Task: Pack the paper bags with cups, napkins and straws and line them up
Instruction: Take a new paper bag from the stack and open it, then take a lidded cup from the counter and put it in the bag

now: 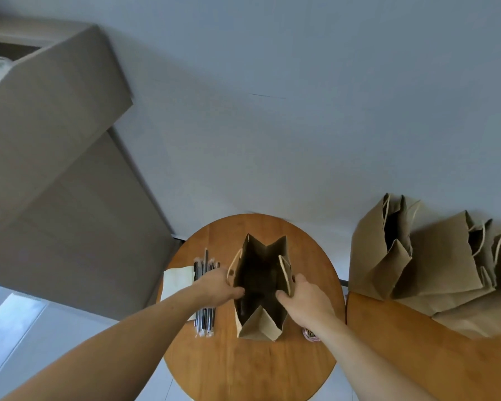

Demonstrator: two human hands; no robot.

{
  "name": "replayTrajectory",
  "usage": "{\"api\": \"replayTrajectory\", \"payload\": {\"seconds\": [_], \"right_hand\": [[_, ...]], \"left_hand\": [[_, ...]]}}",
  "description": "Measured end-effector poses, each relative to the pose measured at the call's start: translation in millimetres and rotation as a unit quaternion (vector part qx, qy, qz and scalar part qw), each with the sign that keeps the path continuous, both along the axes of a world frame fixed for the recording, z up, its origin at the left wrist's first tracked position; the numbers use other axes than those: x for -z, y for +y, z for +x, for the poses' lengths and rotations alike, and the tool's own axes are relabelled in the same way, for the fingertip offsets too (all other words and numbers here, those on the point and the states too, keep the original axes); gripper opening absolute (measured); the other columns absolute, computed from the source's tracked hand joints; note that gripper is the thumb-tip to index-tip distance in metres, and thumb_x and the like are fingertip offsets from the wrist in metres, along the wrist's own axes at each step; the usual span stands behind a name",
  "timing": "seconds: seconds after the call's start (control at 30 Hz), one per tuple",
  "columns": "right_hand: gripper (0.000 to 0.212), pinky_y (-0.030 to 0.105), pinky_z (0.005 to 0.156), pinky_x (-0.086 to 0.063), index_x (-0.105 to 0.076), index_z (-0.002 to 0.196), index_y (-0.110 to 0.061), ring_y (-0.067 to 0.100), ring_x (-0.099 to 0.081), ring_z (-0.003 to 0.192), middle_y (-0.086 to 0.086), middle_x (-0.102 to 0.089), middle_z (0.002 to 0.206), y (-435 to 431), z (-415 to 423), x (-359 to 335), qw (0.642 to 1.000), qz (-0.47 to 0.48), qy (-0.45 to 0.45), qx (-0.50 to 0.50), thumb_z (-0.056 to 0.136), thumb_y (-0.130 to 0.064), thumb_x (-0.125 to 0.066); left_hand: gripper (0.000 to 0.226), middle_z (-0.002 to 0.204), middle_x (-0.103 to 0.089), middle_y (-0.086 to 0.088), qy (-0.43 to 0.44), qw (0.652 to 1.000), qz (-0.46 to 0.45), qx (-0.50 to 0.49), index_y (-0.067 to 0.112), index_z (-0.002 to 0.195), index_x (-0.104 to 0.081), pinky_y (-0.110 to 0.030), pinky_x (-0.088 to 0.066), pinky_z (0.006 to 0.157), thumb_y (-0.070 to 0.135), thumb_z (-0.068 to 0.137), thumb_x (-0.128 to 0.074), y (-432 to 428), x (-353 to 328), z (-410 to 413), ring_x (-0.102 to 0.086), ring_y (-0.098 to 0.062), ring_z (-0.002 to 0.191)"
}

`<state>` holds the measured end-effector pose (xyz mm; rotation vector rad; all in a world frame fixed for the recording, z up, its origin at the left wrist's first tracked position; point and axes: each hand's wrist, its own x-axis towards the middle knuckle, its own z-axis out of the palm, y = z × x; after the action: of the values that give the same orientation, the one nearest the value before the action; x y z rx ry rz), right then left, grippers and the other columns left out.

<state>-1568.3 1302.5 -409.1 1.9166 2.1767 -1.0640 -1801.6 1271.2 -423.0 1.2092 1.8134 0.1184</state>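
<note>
Open paper bag (259, 325) is stood upright mid round table (243, 369); left rim is gripped by left hand (217, 287), thumb inside; right rim is pinched by right hand (307, 299) beside the handle. Straws (204, 319) and napkins (177, 280) are laid just left; bare wood is seen toward the near edge.

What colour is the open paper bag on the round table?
Plain kraft brown; the open paper bag shows best in the head view.

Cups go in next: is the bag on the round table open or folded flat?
Open and upright: the left hand and right hand grip the paper bag by its long sides, mouth gaping. Contents: cannot tell, too dark.
</note>
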Motion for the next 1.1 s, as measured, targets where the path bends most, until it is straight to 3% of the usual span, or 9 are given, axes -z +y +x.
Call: {"api": "replayTrajectory", "payload": {"seconds": [0.13,0.23,0.3,0.4,0.53,0.7,1.1], "right_hand": [[0.079,0.037,0.097,-0.054,-0.033,0.146,-0.032,0.021,-0.058,0.123,-0.006,-0.052,0.142,2.2,0.6,-12.6,0.997,-0.058,0.032,-0.027,0.081,-0.067,-0.062],[0.091,0.04,0.11,-0.042,-0.016,0.154,-0.033,0.024,-0.038,0.142,-0.005,-0.029,0.159,8.9,5.1,-29.7,0.99,-0.101,0.048,-0.085,0.081,-0.056,-0.065],[0.09,0.043,0.116,-0.033,-0.011,0.156,-0.032,0.024,-0.024,0.148,-0.005,-0.017,0.164,17.4,4.4,-45.0,0.99,-0.075,0.046,-0.112,0.084,-0.047,-0.063],[0.081,0.042,0.119,-0.025,-0.012,0.157,-0.026,0.022,-0.016,0.15,-0.003,-0.014,0.164,34.5,-8.4,-71.0,0.99,0.01,0.042,-0.138,0.091,-0.037,-0.058],[0.068,0.041,0.12,-0.026,-0.02,0.156,-0.02,0.022,-0.02,0.148,0.0,-0.021,0.162,57.0,-37.5,-99.7,0.978,0.083,0.038,-0.187,0.096,-0.028,-0.051],[0.065,0.042,0.116,-0.029,-0.026,0.154,-0.018,0.023,-0.025,0.144,0.001,-0.027,0.158,73.9,-89.3,-130.1,0.954,0.126,0.039,-0.27,0.094,-0.03,-0.049],[0.061,0.037,0.115,-0.027,-0.031,0.151,-0.018,0.022,-0.027,0.143,0.0,-0.031,0.156,65.9,-256.2,-243.4,0.896,0.232,0.099,-0.365,0.098,-0.04,-0.05]], "left_hand": [[0.086,0.137,-0.052,0.002,-0.004,0.998,-0.021,0.061,0.032,0.142,-0.034,-0.033,-0.052,0.097,0.052,0.071,-0.079,2.9,-9.3,-5.9,-0.058,-0.021,0.118],[0.107,0.154,-0.036,0.0,0.021,0.991,-0.044,0.126,0.034,0.151,-0.022,-0.038,-0.04,0.107,0.05,0.065,-0.084,9.3,-25.0,-15.3,-0.041,-0.025,0.138],[0.109,0.158,-0.031,-0.001,0.068,0.985,-0.036,0.155,0.033,0.154,-0.017,-0.041,-0.035,0.112,0.048,0.067,-0.082,16.3,-39.1,-17.8,-0.036,-0.027,0.14],[0.097,0.155,-0.035,-0.005,0.15,0.977,0.032,0.148,0.027,0.155,-0.019,-0.044,-0.042,0.109,0.044,0.077,-0.073,29.9,-66.5,-15.5,-0.042,-0.028,0.135],[0.072,0.135,-0.05,-0.005,0.227,0.962,0.115,0.096,0.023,0.145,-0.038,-0.043,-0.049,0.099,0.038,0.079,-0.063,39.1,-108.3,-14.0,-0.05,-0.026,0.12],[0.077,0.154,-0.035,-0.005,0.298,0.941,0.151,0.054,0.021,0.154,-0.025,-0.045,-0.037,0.11,0.042,0.088,-0.059,30.9,-164.4,-44.2,-0.034,-0.027,0.14],[0.071,0.152,-0.037,-0.004,0.404,0.861,0.293,-0.094,0.021,0.149,-0.034,-0.044,-0.033,0.108,0.04,0.085,-0.058,-24.6,-311.1,-201.3,-0.028,-0.026,0.141]]}}
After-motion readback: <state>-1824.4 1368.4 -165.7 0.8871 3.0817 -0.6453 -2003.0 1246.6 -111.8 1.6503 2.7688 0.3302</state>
